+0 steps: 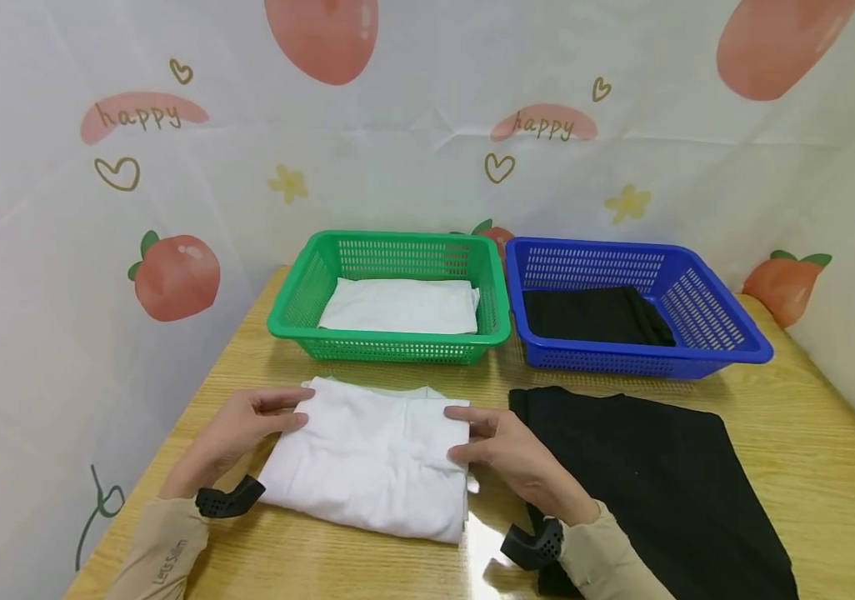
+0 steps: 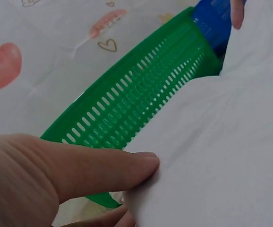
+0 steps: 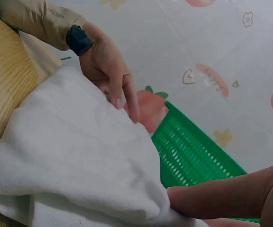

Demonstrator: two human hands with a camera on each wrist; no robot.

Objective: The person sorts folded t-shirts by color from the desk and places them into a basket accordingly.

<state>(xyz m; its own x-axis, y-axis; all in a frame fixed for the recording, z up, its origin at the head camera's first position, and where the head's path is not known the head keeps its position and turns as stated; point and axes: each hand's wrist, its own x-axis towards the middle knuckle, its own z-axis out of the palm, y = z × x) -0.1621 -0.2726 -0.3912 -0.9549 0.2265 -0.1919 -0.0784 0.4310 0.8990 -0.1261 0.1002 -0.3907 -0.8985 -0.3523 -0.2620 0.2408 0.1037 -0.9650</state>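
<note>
As we look down in the head view, the folded white rectangular fabric piece (image 1: 378, 467) lies between the left hand (image 1: 238, 429) and right hand (image 1: 521, 458); we judge it light, soft and floppy, best held by both side edges. In the left wrist view, the left hand pinches narrowly, thumb over its edge. In the right wrist view, the right hand likewise pinches the opposite edge, fingers mostly hidden.

The near edge of the bench (image 1: 367, 571) and the black cloth (image 1: 675, 483) get cut off. The white cloth (image 1: 378, 458) hides some left fingers (image 3: 132, 101).
</note>
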